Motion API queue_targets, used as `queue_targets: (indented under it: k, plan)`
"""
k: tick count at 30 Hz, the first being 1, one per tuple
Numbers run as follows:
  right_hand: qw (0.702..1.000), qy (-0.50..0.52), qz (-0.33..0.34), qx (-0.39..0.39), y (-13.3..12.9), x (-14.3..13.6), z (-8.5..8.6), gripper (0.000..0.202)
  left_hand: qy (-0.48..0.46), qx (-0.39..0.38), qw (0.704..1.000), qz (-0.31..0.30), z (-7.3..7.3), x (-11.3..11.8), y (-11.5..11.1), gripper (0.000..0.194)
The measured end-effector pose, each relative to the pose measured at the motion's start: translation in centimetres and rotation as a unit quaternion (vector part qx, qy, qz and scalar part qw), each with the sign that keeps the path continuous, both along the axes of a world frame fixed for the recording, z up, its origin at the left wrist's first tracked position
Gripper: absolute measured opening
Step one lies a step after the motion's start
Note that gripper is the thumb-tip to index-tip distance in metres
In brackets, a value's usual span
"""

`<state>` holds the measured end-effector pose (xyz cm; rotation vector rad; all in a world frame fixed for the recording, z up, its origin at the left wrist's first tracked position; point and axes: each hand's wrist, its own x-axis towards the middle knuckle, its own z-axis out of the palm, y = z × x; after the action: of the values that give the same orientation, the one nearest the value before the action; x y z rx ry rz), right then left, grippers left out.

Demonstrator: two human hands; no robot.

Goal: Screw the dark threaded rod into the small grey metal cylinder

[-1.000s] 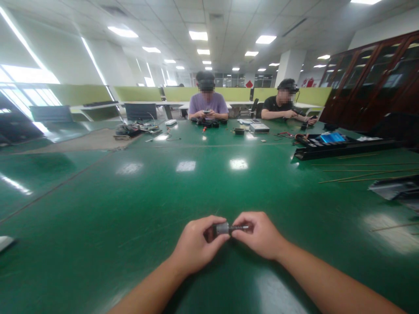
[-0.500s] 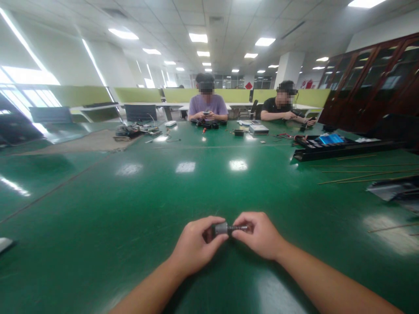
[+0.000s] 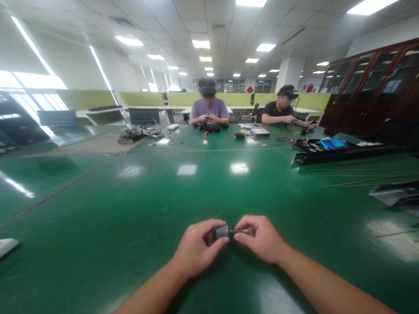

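Observation:
My left hand (image 3: 198, 246) is closed around a small grey metal cylinder (image 3: 221, 231), with thumb and fingers on its sides. A thin, dark ribbed shaft (image 3: 240, 230) sticks out of the cylinder's right end. The thumb and fingers of my right hand (image 3: 262, 237) pinch this shaft, and its far end is partly covered by them. Cylinder and shaft lie level in one line, just above the green tabletop (image 3: 157, 200). The piece resembles a small motor, but its exact kind is too small to tell.
Across the table sit a person in a purple shirt (image 3: 209, 109) and another in black (image 3: 275, 117), both handling things. A black tray with a blue item (image 3: 333, 143) and thin rods (image 3: 353, 179) lie right. Circuit boards (image 3: 134, 133) sit far left; a white object (image 3: 7, 247) nearer.
The whole view has shifted slightly, so the room sits a little lower in the picture. Both hands keep the same hold on the cylinder and shaft.

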<state>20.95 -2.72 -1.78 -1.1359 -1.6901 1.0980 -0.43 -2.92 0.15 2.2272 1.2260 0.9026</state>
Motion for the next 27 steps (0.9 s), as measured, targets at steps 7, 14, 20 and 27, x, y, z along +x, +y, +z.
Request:
queue_targets:
  k: [7, 14, 20, 27]
  plan:
    - [1.0, -0.002, -0.001, 0.006, -0.07, 0.05, -0.03, 0.007, 0.001, -0.007, 1.0, 0.005, 0.09, 0.02, 0.03, 0.026]
    - [1.0, -0.006, 0.002, 0.006, 0.07, 0.18, -0.24, 0.008, -0.007, -0.009, 1.0, -0.002, 0.01, 0.03, 0.05, 0.026]
    - [1.0, -0.021, -0.007, 0.012, 0.08, 0.19, -0.24, 0.009, -0.005, -0.01, 1.0, 0.006, 0.01, 0.04, 0.07, 0.026]
    - [1.0, -0.022, -0.008, 0.018, -0.01, 0.22, -0.1, 0.009, -0.009, -0.001, 1.0, 0.004, 0.16, 0.06, 0.02, 0.026]
